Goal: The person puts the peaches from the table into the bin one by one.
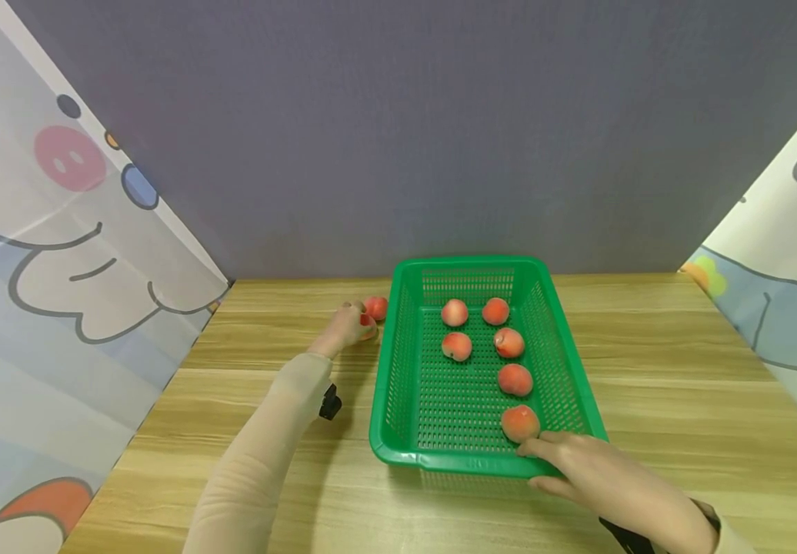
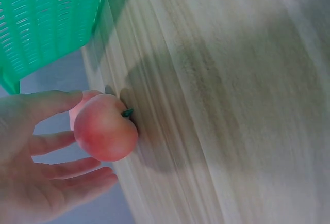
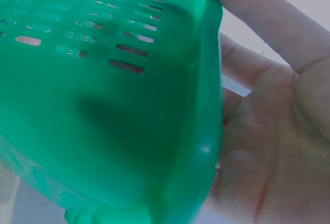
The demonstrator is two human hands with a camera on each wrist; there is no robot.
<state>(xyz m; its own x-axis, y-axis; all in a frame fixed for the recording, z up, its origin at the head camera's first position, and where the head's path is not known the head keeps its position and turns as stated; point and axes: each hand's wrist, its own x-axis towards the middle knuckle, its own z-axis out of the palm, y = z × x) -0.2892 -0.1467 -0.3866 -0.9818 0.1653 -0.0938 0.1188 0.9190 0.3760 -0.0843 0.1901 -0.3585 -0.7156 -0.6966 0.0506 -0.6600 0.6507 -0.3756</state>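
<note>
My left hand [image 1: 346, 327] is at the left of the green basket, its thumb and fingers around a red-orange peach [image 2: 105, 128] with a small green stem. Just behind that one, a second peach [image 1: 376, 308] lies close to the basket's left side; in the left wrist view it is mostly hidden. With its fingers over the rim and its thumb outside, my right hand [image 1: 588, 469] grips the green plastic basket [image 1: 398, 458] at the near right corner. Several peaches are inside, one of them [image 1: 520, 423] right by the right fingertips.
The basket stands on a wood-grain table [image 1: 675, 369]. A grey wall [image 1: 398, 138] rises behind the table's far edge. Cartoon-printed sheets [image 1: 59, 231] hang at the left and right sides.
</note>
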